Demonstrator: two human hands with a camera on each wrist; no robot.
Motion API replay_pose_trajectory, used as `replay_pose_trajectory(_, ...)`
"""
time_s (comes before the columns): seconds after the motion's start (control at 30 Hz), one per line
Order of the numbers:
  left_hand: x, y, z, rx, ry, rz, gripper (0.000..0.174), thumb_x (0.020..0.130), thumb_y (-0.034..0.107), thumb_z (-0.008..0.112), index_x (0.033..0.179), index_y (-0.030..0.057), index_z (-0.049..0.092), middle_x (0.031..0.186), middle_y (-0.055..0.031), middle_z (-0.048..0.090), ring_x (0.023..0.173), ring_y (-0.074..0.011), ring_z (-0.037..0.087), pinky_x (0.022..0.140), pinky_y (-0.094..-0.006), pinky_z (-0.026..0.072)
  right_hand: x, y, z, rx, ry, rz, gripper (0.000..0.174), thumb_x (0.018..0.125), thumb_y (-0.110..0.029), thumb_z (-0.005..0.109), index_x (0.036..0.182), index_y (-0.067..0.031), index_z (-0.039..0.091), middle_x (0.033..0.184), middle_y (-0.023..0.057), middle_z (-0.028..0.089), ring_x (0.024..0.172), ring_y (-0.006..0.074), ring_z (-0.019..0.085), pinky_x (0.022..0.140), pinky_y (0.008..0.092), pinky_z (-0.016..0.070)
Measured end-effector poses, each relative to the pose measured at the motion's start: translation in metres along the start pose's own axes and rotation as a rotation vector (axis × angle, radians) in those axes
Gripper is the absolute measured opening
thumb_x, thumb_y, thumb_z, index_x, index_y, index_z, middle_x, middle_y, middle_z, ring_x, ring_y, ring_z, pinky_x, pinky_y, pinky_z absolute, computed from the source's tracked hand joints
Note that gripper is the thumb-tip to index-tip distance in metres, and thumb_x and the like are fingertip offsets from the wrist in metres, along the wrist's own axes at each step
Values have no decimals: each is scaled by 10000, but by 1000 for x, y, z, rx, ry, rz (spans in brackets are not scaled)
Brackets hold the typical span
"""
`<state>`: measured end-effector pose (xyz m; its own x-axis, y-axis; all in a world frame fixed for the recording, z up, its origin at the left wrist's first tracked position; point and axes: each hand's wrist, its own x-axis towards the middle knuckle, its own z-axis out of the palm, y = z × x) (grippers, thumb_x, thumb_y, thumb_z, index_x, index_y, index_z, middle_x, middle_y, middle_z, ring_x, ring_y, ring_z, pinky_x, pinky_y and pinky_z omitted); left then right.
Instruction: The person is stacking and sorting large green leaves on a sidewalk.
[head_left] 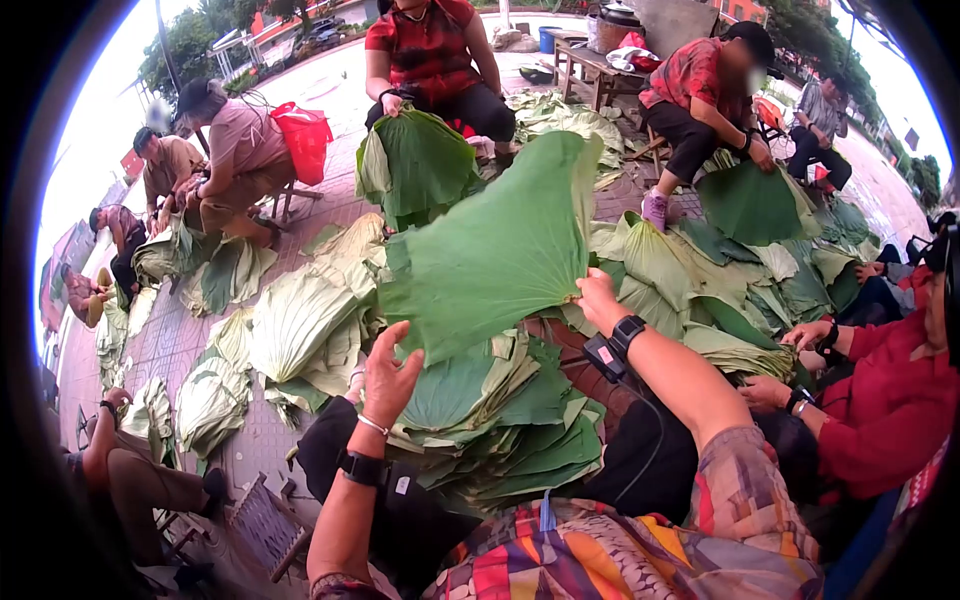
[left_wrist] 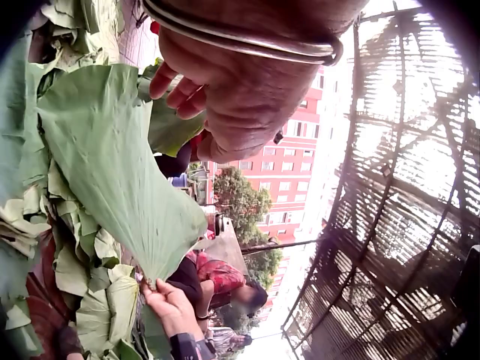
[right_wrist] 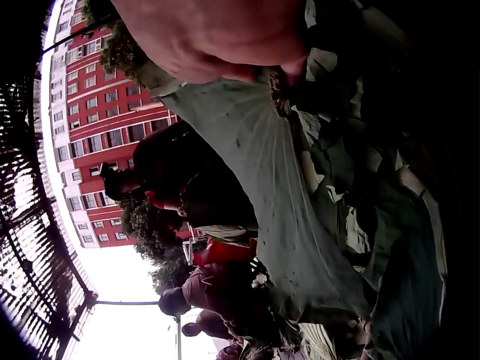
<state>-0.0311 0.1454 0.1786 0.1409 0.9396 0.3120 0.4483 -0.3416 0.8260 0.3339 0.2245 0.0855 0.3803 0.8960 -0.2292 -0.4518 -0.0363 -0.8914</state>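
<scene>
A large green lotus leaf [head_left: 490, 250] is spread out in front of me. My right hand [head_left: 600, 300] pinches it at its stem end, and the leaf fans out up and to the left. In the right wrist view the thumb and fingers close on a brown, bunched stem end [right_wrist: 280, 91]. My left hand [head_left: 388, 375] is raised beside the leaf's lower left edge, fingers spread and loosely bent, holding nothing. Beneath the leaf a stack of lotus leaves [head_left: 500, 440] lies in front of my lap.
Piles of pale folded leaves [head_left: 310, 310] cover the paving to the left, with more leaves [head_left: 700, 270] to the right. Several seated people handle leaves around me; one in a red top [head_left: 880, 400] sits close at the right. A low folding stool [head_left: 268, 525] stands at the lower left.
</scene>
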Motion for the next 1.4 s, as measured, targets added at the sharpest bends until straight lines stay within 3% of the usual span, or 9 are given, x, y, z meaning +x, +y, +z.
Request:
replay_pose_trajectory(0.03, 1, -16, -2, 10, 25, 35, 397, 720, 69, 607, 1102, 34, 506, 1037, -110, 560, 950, -204, 544, 706, -297, 457, 7, 14, -14, -129, 116, 53, 274, 743, 66, 397, 986, 5, 507, 933, 107, 529, 859, 297, 537, 705, 519, 466)
replay_pose_trajectory(0.13, -6, -59, -2, 68, 46, -206, 353, 704, 50, 613, 1040, -16, 525, 884, -128, 605, 847, -198, 578, 760, -315, 461, -2, 44, -46, -484, 327, 193, 278, 712, 10, 467, 990, 18, 483, 1011, 195, 523, 926, 339, 535, 717, 455, 460)
replay_pose_trajectory(0.27, -3, -58, 4, -166, 89, -147, 317, 704, 92, 626, 990, -26, 557, 854, -137, 617, 776, -189, 596, 716, -294, 472, -10, 77, -69, -1304, 164, 29, 332, 700, -64, 495, 1007, 64, 482, 1053, 264, 506, 1007, 393, 492, 835, 394, 422)
replay_pose_trajectory(0.4, 0, -56, 4, -157, 100, -123, 292, 706, 94, 623, 961, -36, 566, 838, -134, 623, 789, -181, 596, 722, -289, 468, -53, 89, -32, -1513, -139, -289, 342, 674, -100, 517, 986, 38, 522, 1059, 226, 515, 988, 410, 483, 837, 428, 407)
replay_pose_trajectory(0.53, 4, -43, 4, -124, 80, -87, 283, 708, 97, 615, 955, -35, 569, 841, -135, 624, 793, -188, 598, 721, -290, 468, -105, 101, 31, -1347, -799, -406, 499, 672, -223, 595, 1097, 14, 483, 1066, 207, 517, 1003, 348, 488, 853, 400, 402)
replay_pose_trajectory(0.67, 5, -44, 6, -112, 91, -89, 275, 703, 105, 615, 938, -31, 573, 829, -135, 624, 773, -191, 599, 715, -295, 472, -156, 141, 87, -1313, -1024, -510, 543, 727, -347, 606, 1133, -15, 464, 1129, 180, 510, 1035, 326, 486, 859, 407, 395)
replay_pose_trajectory(0.87, 3, -64, 4, -166, 120, -129, 273, 696, 113, 614, 927, -29, 579, 801, -137, 626, 737, -191, 601, 697, -295, 477, -176, 184, 126, -1502, -1001, -218, 501, 758, -472, 509, 1053, -70, 552, 1060, 136, 563, 987, 288, 526, 770, 432, 402)
replay_pose_trajectory(1.27, -28, -72, 4, 72, -206, -170, 279, 710, 138, 627, 926, -28, 569, 712, -91, 600, 630, -134, 550, 582, -278, 453, -188, 207, 91, -1286, -835, -668, 297, 825, -357, 454, 930, -105, 571, 865, 77, 590, 848, 256, 562, 674, 414, 390)
replay_pose_trajectory(1.4, -47, -57, 3, 207, -348, -87, 371, 697, 233, 646, 975, 1, 567, 781, -168, 613, 700, -269, 598, 638, -354, 472, -183, 209, 90, -1349, -860, -653, 327, 798, -385, 487, 939, -103, 574, 905, 80, 603, 887, 251, 567, 718, 416, 389)
